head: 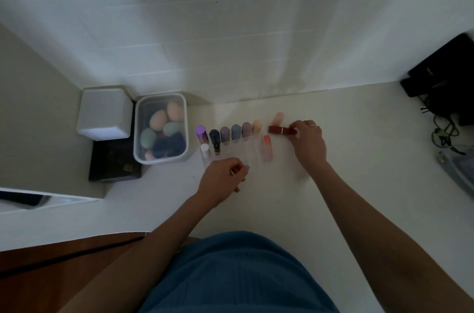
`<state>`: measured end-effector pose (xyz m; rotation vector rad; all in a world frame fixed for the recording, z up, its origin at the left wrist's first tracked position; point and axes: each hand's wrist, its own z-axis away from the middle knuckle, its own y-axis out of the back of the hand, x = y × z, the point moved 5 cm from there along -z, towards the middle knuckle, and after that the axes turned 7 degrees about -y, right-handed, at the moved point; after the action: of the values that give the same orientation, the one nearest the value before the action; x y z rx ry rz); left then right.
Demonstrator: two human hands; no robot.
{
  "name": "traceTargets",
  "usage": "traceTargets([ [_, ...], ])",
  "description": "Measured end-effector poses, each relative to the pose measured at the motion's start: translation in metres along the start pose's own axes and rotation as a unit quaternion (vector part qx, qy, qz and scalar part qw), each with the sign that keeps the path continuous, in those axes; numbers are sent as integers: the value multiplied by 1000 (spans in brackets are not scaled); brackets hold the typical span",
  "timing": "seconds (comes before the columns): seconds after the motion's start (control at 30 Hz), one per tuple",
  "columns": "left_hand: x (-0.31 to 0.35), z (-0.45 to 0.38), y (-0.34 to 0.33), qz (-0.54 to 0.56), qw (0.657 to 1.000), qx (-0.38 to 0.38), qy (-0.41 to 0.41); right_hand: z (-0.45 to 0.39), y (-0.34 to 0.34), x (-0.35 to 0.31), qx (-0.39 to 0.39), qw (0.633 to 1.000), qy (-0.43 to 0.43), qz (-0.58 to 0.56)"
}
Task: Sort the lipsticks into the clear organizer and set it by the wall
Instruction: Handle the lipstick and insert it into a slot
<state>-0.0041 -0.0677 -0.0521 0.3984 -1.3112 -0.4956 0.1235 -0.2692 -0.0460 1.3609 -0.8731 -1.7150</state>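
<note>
A clear organizer [250,152] stands on the white counter [346,158], with several lipsticks upright in its back row: a purple-capped one [200,132], dark and greyish ones [225,133], and a peach one [256,126]. A coral lipstick [266,147] and a white-capped one [205,149] sit in the front row. My right hand [309,144] holds a dark red lipstick [280,130] sideways at the organizer's right end. A pink lipstick [278,117] stands just behind it. My left hand [223,180] rests against the organizer's near edge, fingers curled.
A clear lidded box of coloured makeup sponges [161,129] sits left of the organizer, beside a white square container [105,112] on a dark box [112,165]. The tiled wall [230,43] runs behind. A black device with cables [446,81] stands at the right.
</note>
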Motion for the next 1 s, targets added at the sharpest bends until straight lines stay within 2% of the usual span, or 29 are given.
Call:
traceTargets([
  [0.2, -1, -2, -1, 3, 1000, 5, 0, 6, -1, 10, 6, 1000, 2, -24],
  [0.33, -1, -3, -1, -6, 1000, 7, -5, 22, 7, 13, 23, 989, 11, -145],
  [0.47, 5, -2, -2, -8, 1000, 6, -17, 49, 16, 15, 30, 962, -12, -271],
  [0.83, 30, 4, -10, 121, 992, -3, -35, 105, 22, -4, -46, 936, 14, -349],
  [1.0, 34, 6, -13, 110, 992, -22, -65, 118, 17, -13, -87, 897, 8, -433],
])
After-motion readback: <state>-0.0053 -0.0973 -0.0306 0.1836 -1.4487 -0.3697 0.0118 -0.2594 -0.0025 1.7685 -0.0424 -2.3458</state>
